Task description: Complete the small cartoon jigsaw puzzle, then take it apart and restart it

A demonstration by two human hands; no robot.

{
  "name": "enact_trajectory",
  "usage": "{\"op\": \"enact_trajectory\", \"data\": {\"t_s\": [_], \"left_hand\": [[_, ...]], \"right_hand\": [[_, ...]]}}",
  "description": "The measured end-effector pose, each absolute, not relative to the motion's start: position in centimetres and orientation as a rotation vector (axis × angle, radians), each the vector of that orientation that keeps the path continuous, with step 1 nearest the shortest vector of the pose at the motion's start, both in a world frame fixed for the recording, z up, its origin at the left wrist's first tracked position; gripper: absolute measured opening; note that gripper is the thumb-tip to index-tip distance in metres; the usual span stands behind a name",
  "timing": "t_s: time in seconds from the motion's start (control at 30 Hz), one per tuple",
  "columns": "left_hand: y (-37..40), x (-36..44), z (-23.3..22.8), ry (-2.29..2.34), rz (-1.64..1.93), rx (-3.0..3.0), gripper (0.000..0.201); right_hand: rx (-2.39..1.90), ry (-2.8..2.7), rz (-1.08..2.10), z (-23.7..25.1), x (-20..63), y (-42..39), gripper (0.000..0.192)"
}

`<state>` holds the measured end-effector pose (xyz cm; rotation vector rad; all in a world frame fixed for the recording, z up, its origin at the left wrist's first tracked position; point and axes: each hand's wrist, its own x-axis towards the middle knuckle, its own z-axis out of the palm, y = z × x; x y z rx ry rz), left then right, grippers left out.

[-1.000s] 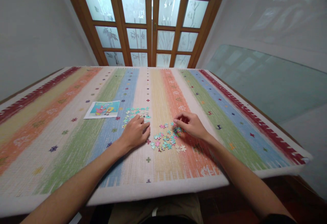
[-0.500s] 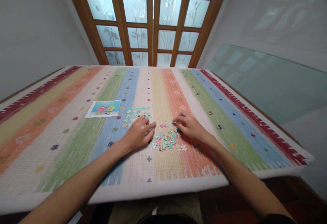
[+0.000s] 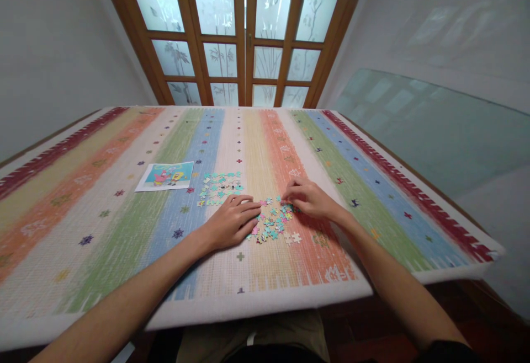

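Observation:
Loose jigsaw puzzle pieces (image 3: pixel 271 225), mostly teal, pink and yellow, lie in a scattered pile on the striped tablecloth. My left hand (image 3: pixel 234 220) rests palm down at the pile's left side, fingers stretched out over its edge and covering some pieces. At the upper right of the pile, my right hand (image 3: pixel 308 198) has its fingers curled together close to the cloth; whatever is between the fingertips is hidden. Beyond my left hand is a partly joined puzzle (image 3: pixel 219 185) with gaps in it. Pale pieces (image 3: pixel 295 238) lie face down near the pile's lower right.
A printed cartoon picture (image 3: pixel 165 176) lies left of the joined puzzle. The striped tablecloth (image 3: pixel 136 230) covers the wide table, whose front edge is close to my body. Wooden glazed doors (image 3: pixel 242 37) stand behind it, and a glass panel (image 3: pixel 414 115) leans at the right.
My left hand has shifted right, onto the pile's left edge, and its fingers have straightened. My right hand has moved slightly, its fingers curling closer together. The view has shifted a little.

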<state>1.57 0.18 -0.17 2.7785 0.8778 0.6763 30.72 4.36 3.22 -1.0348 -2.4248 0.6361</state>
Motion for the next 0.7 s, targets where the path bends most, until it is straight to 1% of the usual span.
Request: {"op": "enact_trajectory", "data": {"t_s": [0.13, 0.3, 0.4, 0.57, 0.7], "left_hand": [[0.2, 1.6, 0.0, 0.863, 0.693, 2.763, 0.029], [0.2, 1.7, -0.2, 0.872, 0.656, 2.774, 0.037], [0.3, 1.6, -0.4, 0.884, 0.626, 2.772, 0.037], [0.4, 1.5, -0.3, 0.856, 0.753, 2.745, 0.034], [0.5, 1.5, -0.3, 0.8, 0.824, 2.721, 0.032]], "right_hand": [[-0.99, -2.484, 0.682, 3.3, 30.9, 4.2, 0.022], [-0.958, -2.541, 0.732, 3.1, 31.0, 4.3, 0.021], [-0.945, -2.58, 0.776, 2.9, 31.2, 4.4, 0.018], [-0.938, -2.586, 0.797, 2.8, 31.6, 4.7, 0.019], [-0.894, -2.64, 0.841, 2.7, 31.9, 4.8, 0.016]]}}
